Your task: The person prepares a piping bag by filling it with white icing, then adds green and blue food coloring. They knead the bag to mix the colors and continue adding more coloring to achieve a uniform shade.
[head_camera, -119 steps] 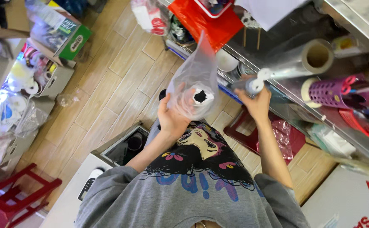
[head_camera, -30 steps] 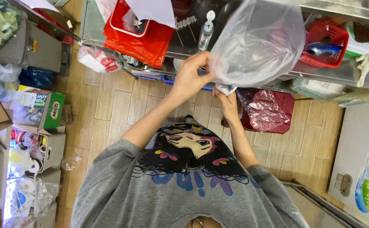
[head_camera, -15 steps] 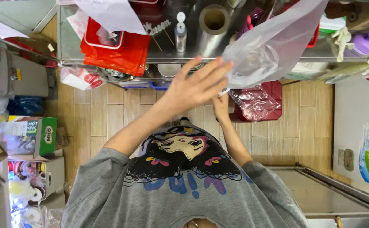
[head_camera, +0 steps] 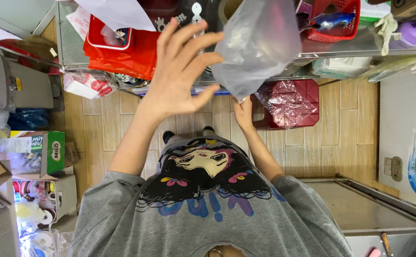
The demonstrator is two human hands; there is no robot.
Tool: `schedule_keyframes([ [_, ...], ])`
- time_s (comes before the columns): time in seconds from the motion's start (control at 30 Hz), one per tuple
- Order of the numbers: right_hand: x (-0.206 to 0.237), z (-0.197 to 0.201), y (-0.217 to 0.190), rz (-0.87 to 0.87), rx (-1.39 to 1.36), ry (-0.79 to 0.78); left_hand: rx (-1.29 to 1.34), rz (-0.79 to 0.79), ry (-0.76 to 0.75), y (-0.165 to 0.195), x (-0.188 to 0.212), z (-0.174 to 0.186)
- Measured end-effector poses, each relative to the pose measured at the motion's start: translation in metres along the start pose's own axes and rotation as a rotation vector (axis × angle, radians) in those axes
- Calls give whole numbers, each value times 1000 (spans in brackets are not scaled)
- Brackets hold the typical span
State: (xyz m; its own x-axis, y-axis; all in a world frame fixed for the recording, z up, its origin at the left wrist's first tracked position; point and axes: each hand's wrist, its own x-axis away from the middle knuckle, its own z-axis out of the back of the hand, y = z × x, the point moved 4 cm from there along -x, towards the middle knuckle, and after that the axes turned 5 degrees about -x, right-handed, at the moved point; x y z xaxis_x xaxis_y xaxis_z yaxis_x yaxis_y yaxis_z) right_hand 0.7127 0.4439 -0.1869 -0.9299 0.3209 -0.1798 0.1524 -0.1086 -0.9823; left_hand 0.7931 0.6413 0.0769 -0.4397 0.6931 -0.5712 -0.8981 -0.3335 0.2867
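My right hand pinches the bottom of a clear plastic bag, which billows upward in front of the shelf. My left hand is raised beside the bag with its fingers spread wide, holding nothing and just apart from the plastic. Below both arms I see my grey shirt with a printed cartoon figure.
A metal shelf ahead holds red plastic bags, a red basket and a spray bottle. A red stool wrapped in plastic stands on the wooden floor. Boxes pile up at left, a metal counter at right.
My left hand has let go of the bag and opened, fingers spread. The bag now hangs from my right hand alone, and the view has shifted along the shelf.
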Motion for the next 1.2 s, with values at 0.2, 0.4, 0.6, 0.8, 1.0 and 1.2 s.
schedule_keyframes([
  [0.2, 10, -15, 12, 66, -16, -14, -161, -172, -40, 32, -9, -53],
  [0.4, 18, -22, 24, -110, -130, -118, 197, -209, -162, 36, 3, -48],
  [0.6, 10, -14, 35, -197, -13, -228, 286, -114, -289, 15, 3, -1],
  [0.8, 1, -23, 31, -141, -28, -157, 26, 45, -60, 33, -6, 7],
  [1.0, 3, -34, 17, -105, -72, -68, -228, 4, 4, 56, -35, -43],
  [1.2, 0, -36, 15, -103, -111, 26, 98, 61, 129, 34, -33, -24],
])
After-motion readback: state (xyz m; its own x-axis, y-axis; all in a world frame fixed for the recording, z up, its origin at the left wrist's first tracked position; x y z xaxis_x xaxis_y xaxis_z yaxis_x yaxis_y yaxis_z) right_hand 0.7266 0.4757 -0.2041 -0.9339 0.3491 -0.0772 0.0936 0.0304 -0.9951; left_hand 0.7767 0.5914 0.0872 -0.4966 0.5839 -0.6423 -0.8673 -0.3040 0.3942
